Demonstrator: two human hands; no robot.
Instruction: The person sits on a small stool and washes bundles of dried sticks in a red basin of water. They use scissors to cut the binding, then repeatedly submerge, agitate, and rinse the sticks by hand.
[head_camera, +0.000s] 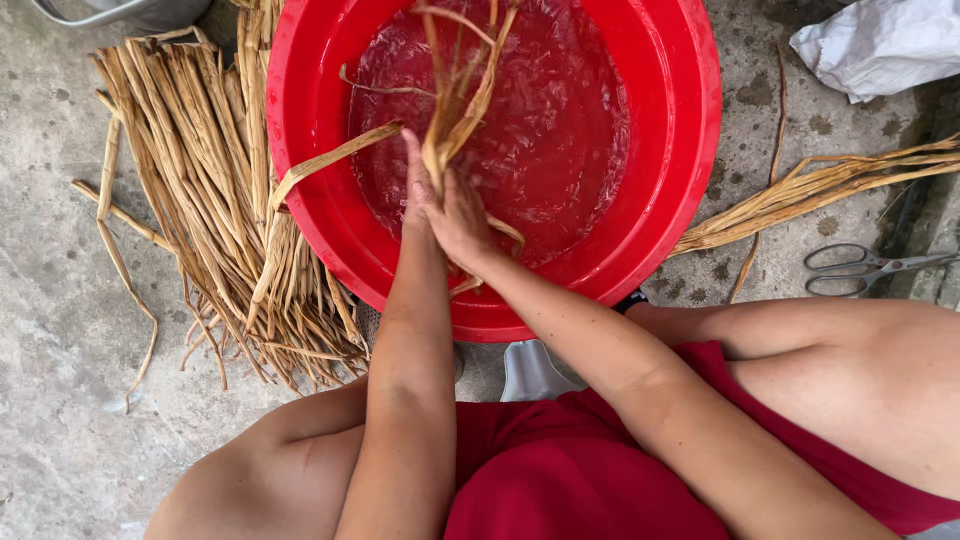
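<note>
Two hands on one straw bunch, one red basin.

Soft, even daylight fills the scene, with faint shadows. Focus is sharp. Ripples in the water glint lightly.

From my remote seat I see 2 bare forearms with no sleeves, a left hand and right hand without rings or gloves, bare knees, and a plain red cloth garment across the lap.
</note>
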